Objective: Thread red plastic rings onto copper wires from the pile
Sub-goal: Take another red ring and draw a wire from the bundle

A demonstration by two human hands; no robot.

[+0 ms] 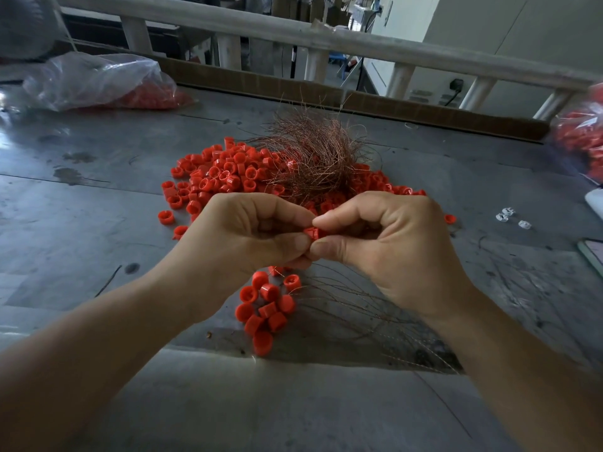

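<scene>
Pinching one red ring (pixel 311 232) between the thumb and forefinger tips of left hand (pixel 248 233) and right hand (pixel 388 243). Just below the fingers there's a bunch of threaded rings (pixel 266 308), looks done. Beyond them, a big pile (pixel 228 171) and tangled copper wires (pixel 313 154), so loads left.
</scene>
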